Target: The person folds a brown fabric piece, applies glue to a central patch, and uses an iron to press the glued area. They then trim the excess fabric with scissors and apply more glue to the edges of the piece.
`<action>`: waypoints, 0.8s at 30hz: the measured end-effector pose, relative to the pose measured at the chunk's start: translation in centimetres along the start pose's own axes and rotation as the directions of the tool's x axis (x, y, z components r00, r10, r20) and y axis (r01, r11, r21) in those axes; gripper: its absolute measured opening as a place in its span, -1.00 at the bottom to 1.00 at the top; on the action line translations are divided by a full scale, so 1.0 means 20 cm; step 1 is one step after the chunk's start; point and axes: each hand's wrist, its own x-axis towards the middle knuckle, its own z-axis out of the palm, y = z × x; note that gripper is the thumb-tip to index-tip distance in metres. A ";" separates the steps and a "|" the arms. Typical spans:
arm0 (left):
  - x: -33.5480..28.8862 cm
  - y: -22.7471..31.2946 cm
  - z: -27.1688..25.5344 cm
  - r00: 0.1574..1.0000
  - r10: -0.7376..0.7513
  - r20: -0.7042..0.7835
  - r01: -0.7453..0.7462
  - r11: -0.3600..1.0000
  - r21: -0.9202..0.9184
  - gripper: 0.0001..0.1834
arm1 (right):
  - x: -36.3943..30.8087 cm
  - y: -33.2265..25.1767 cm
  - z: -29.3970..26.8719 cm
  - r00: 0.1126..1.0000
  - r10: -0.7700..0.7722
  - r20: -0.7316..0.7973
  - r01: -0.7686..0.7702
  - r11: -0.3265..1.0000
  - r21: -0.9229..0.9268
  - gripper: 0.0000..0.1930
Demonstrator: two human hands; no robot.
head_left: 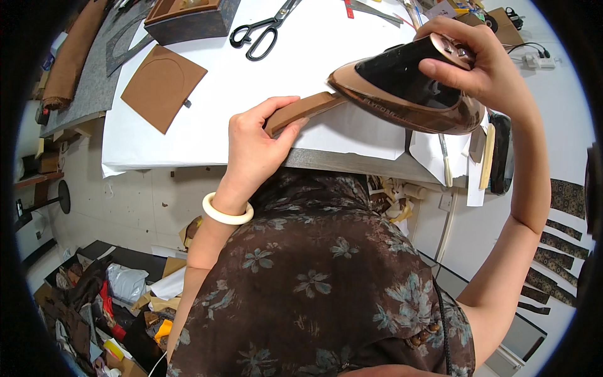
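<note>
Item one: brown strip (300, 111), a narrow folded band, lying on the white sheet (207, 125) near the bench's front edge, just above centre of my view. I judge it sits there so the sheet shields the bench under heat.

Item two: left hand (254, 141), at seven o'clock of the strip, grip pinching its near end, thumb on top and fingers curled beneath, apparently to hold it flat and taut.

Item three: iron (408, 88), bronze and black, at three o'clock of the strip, its pointed nose touching or just over the strip's far end, tilted heel-up so that only the tip bears.

Item four: right hand (480, 66), grip wrapped firmly round the iron's handle from above.

Item five: black scissors (260, 31), at twelve o'clock, well apart, blades shut.

Item six: brown square panel (162, 86) with a curved seam, at ten o'clock, laid flat.

Item seven: dark box (191, 19), at eleven o'clock.

Item eight: cream bangle (226, 213) on my left wrist.
</note>
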 end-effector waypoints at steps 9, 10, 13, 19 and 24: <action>-0.04 -0.09 0.03 0.993 -0.114 0.028 0.117 0.943 -0.313 -0.64 | 0.15 -0.21 0.11 0.975 -0.223 -0.016 0.223 0.975 -0.009 -0.61; -0.05 -0.10 0.04 0.991 -0.133 0.035 0.137 0.935 -0.328 -0.64 | 0.17 -0.23 0.11 0.970 -0.242 -0.011 0.241 0.970 -0.008 -0.61; -0.05 -0.11 0.04 0.986 -0.160 0.037 0.163 0.924 -0.346 -0.64 | 0.22 -0.31 0.14 0.952 -0.305 -0.026 0.305 0.952 0.011 -0.61; -0.04 -0.08 0.03 0.993 -0.113 0.033 0.118 0.952 -0.281 -0.65 | 0.16 -0.21 0.10 0.970 -0.235 -0.054 0.230 0.969 -0.086 -0.62; -0.03 -0.07 0.04 0.998 -0.063 -0.001 0.061 0.960 -0.273 -0.63 | -0.13 0.14 0.03 0.990 0.075 -0.123 -0.086 0.993 -0.086 -0.56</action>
